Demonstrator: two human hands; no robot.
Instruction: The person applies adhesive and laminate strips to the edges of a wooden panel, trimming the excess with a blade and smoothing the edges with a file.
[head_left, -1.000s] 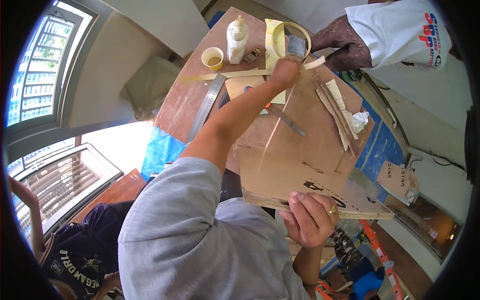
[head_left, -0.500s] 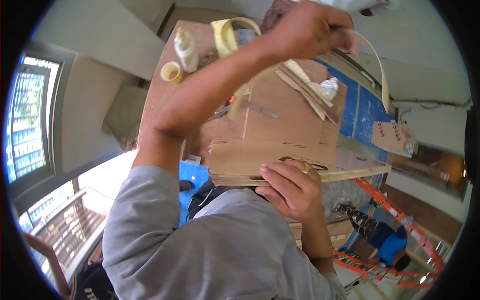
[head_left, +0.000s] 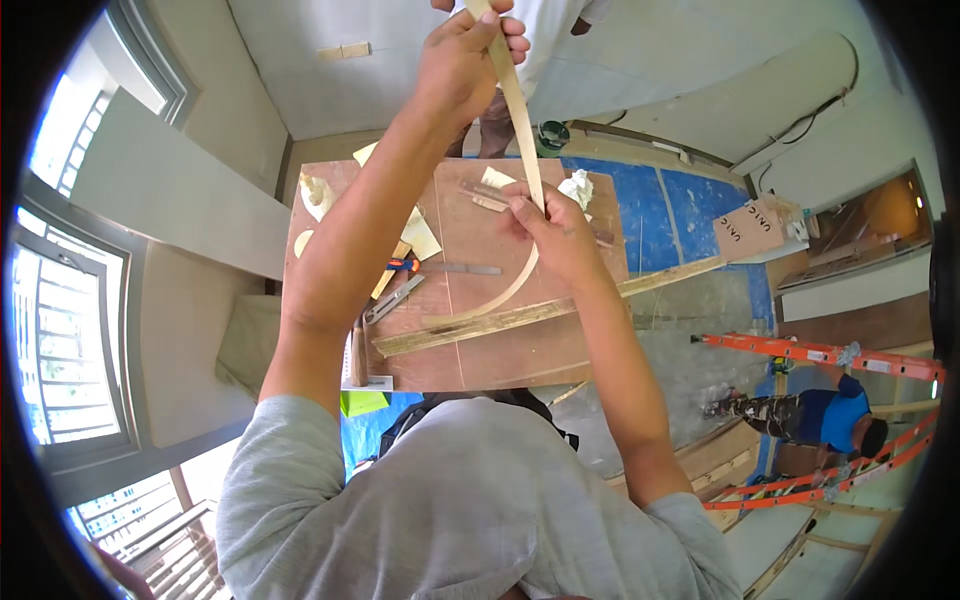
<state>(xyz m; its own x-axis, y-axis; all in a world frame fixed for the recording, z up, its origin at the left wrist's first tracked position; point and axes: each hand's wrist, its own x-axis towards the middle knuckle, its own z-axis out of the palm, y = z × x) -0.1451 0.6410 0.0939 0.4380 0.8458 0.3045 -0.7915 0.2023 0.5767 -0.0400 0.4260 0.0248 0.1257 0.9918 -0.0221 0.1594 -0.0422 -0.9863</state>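
Observation:
A long, thin, pale wood edging strip (head_left: pixel 520 115) runs between my two hands, its lower end curling over the table. My left hand (head_left: pixel 460 68), raised toward the top of the view, is closed around its upper part. Lower down, my right hand (head_left: pixel 562 235) pinches the strip between thumb and fingers. Beneath my right forearm lies a plywood board (head_left: pixel 480 331), seen along its rough layered edge, slanting across the work table (head_left: pixel 495 365) and past its right side. The strip's curled end comes close to this edge; whether they touch I cannot tell.
On the table are a white bottle (head_left: pixel 316 196), a tool with an orange-and-blue handle (head_left: pixel 403 265), a grey cutter (head_left: pixel 396 298) and crumpled white paper (head_left: pixel 577 188). A person (head_left: pixel 545 45) stands across the table. To the right are a cardboard box (head_left: pixel 748 230), an orange ladder (head_left: pixel 820 352) and another person (head_left: pixel 840 412).
My left hand has swung from the upper right toward the upper middle with the strip. My right hand has left the board and grips the strip. The board now shows its edge.

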